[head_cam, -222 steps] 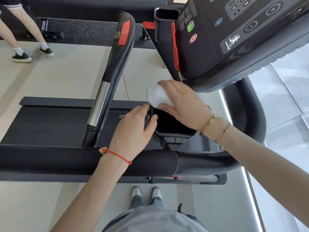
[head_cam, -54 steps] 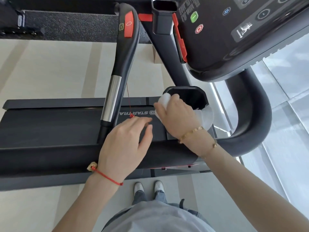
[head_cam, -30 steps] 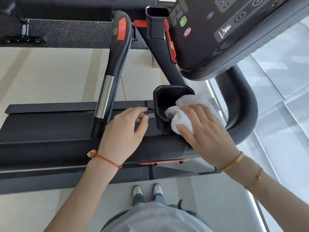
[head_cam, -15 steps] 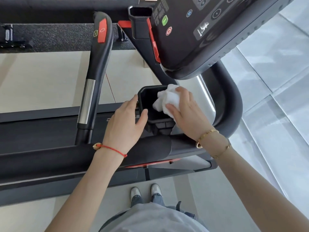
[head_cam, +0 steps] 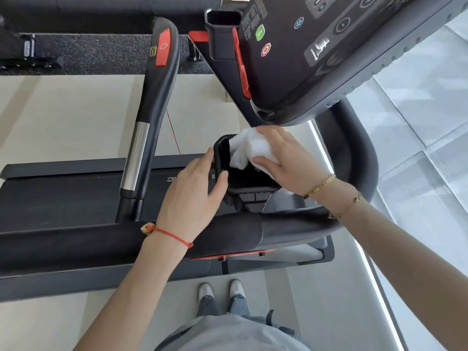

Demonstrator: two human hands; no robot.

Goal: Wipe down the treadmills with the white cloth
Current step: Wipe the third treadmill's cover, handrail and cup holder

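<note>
Your right hand gripping the white cloth bunched at the black cup holder rim, thumb and fingers curled round it, your left hand bracing the holder's left wall, fingers together, on the treadmill

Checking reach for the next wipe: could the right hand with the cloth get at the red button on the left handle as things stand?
Probably yes. The right hand and cloth sit at the black holder; nothing lies between them and the red button.
</note>
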